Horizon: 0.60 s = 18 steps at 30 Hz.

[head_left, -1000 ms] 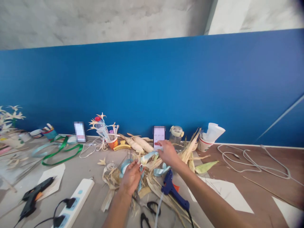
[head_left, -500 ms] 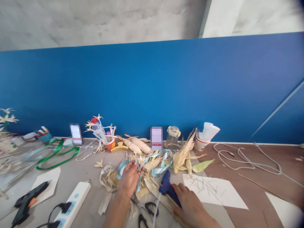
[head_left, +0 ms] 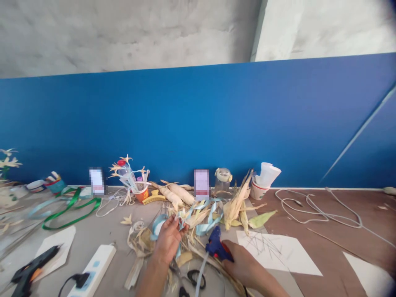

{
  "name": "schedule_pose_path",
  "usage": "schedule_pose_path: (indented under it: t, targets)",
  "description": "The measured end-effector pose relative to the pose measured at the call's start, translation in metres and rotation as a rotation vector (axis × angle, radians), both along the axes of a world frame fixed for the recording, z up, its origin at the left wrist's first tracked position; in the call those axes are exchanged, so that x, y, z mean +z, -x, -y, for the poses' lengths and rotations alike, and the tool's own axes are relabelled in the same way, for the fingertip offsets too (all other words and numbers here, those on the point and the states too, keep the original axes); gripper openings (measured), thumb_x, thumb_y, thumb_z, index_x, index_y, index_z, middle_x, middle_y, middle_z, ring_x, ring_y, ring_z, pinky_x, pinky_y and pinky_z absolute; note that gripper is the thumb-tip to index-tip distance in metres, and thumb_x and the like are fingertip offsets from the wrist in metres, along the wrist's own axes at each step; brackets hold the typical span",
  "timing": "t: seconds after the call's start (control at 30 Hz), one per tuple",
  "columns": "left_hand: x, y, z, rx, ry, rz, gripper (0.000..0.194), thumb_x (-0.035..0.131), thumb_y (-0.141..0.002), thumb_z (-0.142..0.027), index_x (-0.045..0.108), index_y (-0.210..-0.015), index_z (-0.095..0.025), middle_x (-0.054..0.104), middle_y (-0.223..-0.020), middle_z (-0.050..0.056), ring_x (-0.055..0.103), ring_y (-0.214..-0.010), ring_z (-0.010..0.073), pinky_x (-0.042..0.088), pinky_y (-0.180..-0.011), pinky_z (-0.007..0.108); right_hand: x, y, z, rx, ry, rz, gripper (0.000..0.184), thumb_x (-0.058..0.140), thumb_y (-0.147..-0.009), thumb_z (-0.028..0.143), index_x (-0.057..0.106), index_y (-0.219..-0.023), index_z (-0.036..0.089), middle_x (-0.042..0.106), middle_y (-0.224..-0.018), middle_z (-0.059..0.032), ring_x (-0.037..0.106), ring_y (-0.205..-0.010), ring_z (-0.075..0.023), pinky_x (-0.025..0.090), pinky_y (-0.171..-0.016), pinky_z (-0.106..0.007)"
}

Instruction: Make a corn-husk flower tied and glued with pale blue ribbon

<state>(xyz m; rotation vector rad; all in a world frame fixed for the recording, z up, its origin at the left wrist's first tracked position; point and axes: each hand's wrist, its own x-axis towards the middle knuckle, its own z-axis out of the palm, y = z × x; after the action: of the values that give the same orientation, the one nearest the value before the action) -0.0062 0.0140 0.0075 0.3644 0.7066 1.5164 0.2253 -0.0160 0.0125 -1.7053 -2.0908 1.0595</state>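
Note:
My left hand (head_left: 168, 240) is closed in a pinch on a small corn husk flower (head_left: 182, 213) with light blue ribbon about its stem. Just to its right, my right hand (head_left: 243, 264) wraps round the handle of a blue hot glue gun (head_left: 215, 242). The gun's nose points up and away from me, and a pale glue stick (head_left: 201, 270) trails from it toward the near edge. Below and between the hands lie black-handled scissors (head_left: 197, 279), partly under dry husk strips. A roll of light blue ribbon (head_left: 158, 225) rests behind my left wrist.
Corn husks (head_left: 236, 206) and white paper with thin wires (head_left: 278, 251) lie to the right. A power strip (head_left: 95, 268), a black glue gun (head_left: 35, 266) and green ribbon (head_left: 74, 214) are on the left. Cups, a phone (head_left: 201, 184) and a jar (head_left: 223, 180) line the blue partition (head_left: 192, 119).
My right hand has drawn in around the glue gun's handle, its fingers more curled. My left hand keeps its pinch on the flower. The camera view has tilted slightly upward.

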Motion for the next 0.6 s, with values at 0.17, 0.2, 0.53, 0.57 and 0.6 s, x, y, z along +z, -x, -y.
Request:
schedule_pose_path:
  t: [0.17, 0.2, 0.53, 0.57, 0.6]
  targets:
    - [-0.002, 0.002, -0.001, 0.01, -0.009, -0.007, 0.018, 0.078, -0.06, -0.017, 0.06, -0.066, -0.015, 0.059, -0.06, -0.004, 0.058, -0.059, 0.011, 0.051, -0.066, 0.03, 0.011, -0.014, 0.004, -0.047, 0.109, -0.472, 0.034, 0.05, -0.067, 0.02, 0.06, -0.099, 0.019, 0.064, -0.083, -0.004, 0.058, -0.081, -0.0216, 0.042, -0.075, -0.032]
    - [-0.002, 0.002, -0.001, 0.011, -0.005, -0.01, 0.019, 0.078, -0.06, -0.017, 0.06, -0.067, -0.015, 0.059, -0.06, -0.004, 0.058, -0.059, 0.011, 0.051, -0.066, 0.03, 0.011, -0.017, 0.006, -0.056, 0.143, -0.591, 0.033, 0.052, -0.068, 0.023, 0.06, -0.1, 0.019, 0.062, -0.081, -0.0036, 0.058, -0.079, -0.0209, 0.042, -0.073, -0.031]
    - [0.001, -0.01, 0.0, 0.034, 0.047, -0.148, 0.028, 0.081, -0.055, -0.026, 0.059, -0.068, -0.015, 0.058, -0.06, -0.003, 0.055, -0.055, 0.01, 0.049, -0.06, 0.026, 0.008, 0.01, 0.016, -0.164, 0.189, -0.889, 0.048, 0.068, -0.061, 0.037, 0.061, -0.105, 0.02, 0.058, -0.077, -0.0011, 0.052, -0.068, -0.0158, 0.042, -0.066, -0.028]
    - [0.001, -0.01, 0.0, 0.035, 0.044, -0.166, 0.028, 0.08, -0.056, -0.028, 0.059, -0.068, -0.015, 0.058, -0.06, -0.003, 0.055, -0.055, 0.0098, 0.048, -0.059, 0.026, 0.01, 0.016, 0.016, -0.173, 0.175, -0.86, 0.047, 0.067, -0.061, 0.039, 0.062, -0.104, 0.02, 0.06, -0.08, -0.0024, 0.054, -0.071, -0.0172, 0.043, -0.067, -0.029]
    - [0.0, -0.01, 0.0, 0.036, 0.041, -0.182, 0.028, 0.079, -0.057, -0.03, 0.059, -0.068, -0.015, 0.058, -0.06, -0.003, 0.054, -0.055, 0.0098, 0.048, -0.058, 0.025, 0.012, 0.023, 0.016, -0.182, 0.16, -0.835, 0.046, 0.066, -0.063, 0.042, 0.063, -0.103, 0.019, 0.061, -0.082, -0.0036, 0.055, -0.074, -0.0186, 0.044, -0.067, -0.03]
